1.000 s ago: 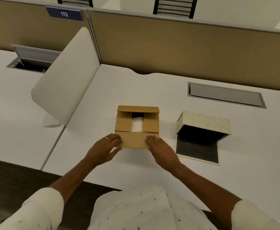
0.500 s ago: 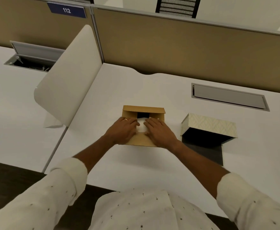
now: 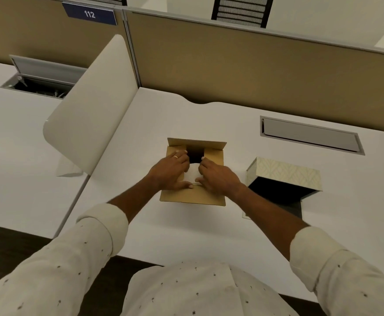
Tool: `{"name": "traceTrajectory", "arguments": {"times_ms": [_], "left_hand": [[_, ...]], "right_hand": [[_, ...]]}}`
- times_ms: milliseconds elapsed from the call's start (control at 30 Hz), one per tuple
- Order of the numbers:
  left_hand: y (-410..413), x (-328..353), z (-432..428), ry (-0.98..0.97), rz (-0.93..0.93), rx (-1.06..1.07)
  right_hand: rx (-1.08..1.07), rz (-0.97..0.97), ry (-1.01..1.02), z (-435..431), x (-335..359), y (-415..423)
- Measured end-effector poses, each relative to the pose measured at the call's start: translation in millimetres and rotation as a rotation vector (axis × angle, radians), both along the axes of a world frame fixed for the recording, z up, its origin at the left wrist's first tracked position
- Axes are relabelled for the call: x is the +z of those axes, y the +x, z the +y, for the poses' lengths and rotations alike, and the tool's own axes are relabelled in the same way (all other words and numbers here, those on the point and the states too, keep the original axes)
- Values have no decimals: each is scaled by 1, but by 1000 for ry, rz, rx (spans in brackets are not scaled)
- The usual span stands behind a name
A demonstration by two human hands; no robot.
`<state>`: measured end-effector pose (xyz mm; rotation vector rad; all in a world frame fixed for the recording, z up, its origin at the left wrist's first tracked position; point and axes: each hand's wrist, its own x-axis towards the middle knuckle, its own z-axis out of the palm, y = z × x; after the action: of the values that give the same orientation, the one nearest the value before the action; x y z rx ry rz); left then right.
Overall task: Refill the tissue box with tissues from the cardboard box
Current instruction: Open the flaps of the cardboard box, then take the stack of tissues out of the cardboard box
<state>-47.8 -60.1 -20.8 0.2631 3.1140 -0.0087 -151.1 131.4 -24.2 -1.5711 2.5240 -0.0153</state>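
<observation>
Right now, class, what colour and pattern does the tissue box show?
Cream with a pale leaf-like pattern; the tissue box shows best in the head view.

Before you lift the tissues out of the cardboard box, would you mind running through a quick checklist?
1. Cardboard box flaps folded open: ok.
2. Left hand on the white tissues: ok.
3. Right hand on the tissues: ok.
4. Grip closed around the whole stack: cannot tell, fingers reach inside out of sight.
5. Tissue box open and ready: ok, its dark opening faces the person.
6. Desk between the two boxes bare: ok.
</observation>
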Motion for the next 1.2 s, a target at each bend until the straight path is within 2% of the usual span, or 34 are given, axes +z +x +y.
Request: {"name": "traceTrajectory", "arguments": {"times_ms": [100, 300, 400, 500, 600, 700, 833, 967, 1067, 1200], "left_hand": [[-2, 5, -7, -20, 101, 19], [5, 14, -25, -154, 112, 122], [15, 13, -31, -159, 150, 197], [31, 9, -41, -72, 185, 296], [48, 0, -51, 14, 118, 438], [58, -7, -49, 202, 72, 624], [54, -13, -30, 389, -32, 760], [45, -25, -12, 684, -226, 857], [40, -29, -3, 922, -221, 886], [34, -26, 0, 1021, -241, 919]], "right_hand": [[-33, 16, -70, -1, 7, -5], [-31, 180, -208, 16, 25, -17], [-88, 210, -233, 30, 30, -24], [-188, 179, -284, 50, 28, -29], [-274, 143, -251, 72, 20, -34], [-320, 88, -241, 88, 7, -35], [-310, 85, -99, 91, -11, -27], [-455, -218, -225, 85, -20, -12], [-608, -471, -335, 74, -25, -1], [-795, -788, -409, 60, -25, 6]]}}
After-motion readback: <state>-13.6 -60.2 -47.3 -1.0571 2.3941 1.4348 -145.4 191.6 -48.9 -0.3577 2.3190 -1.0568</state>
